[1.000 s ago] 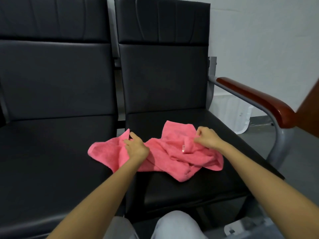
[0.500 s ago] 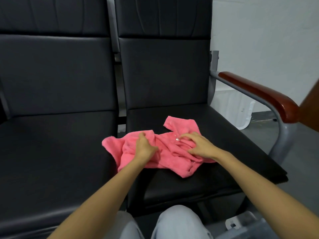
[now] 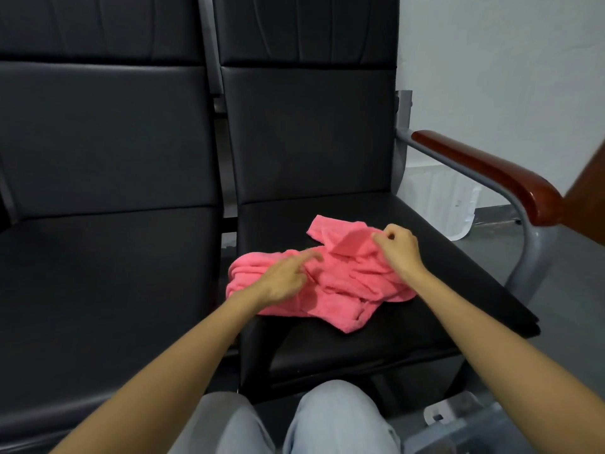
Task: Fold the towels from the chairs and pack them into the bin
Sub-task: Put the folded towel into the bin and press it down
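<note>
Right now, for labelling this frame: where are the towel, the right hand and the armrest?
towel (image 3: 340, 290), head view, crumpled middle
right hand (image 3: 401, 249), head view, back of the hand
armrest (image 3: 484, 173), head view, wooden top

One wide-angle camera, worn on the person's head, looks forward and down at the left chair (image 3: 108, 273) and right chair (image 3: 327, 152), which stand side by side. It is near. The left hand (image 3: 284, 280) and right hand (image 3: 401, 249) reach in from the bottom edge, the knees (image 3: 334, 417) fill the bottom middle, and the towel (image 3: 340, 290) sits mid-frame. The backrests run off the top, and the wall (image 3: 507, 60) shows at right.
</note>
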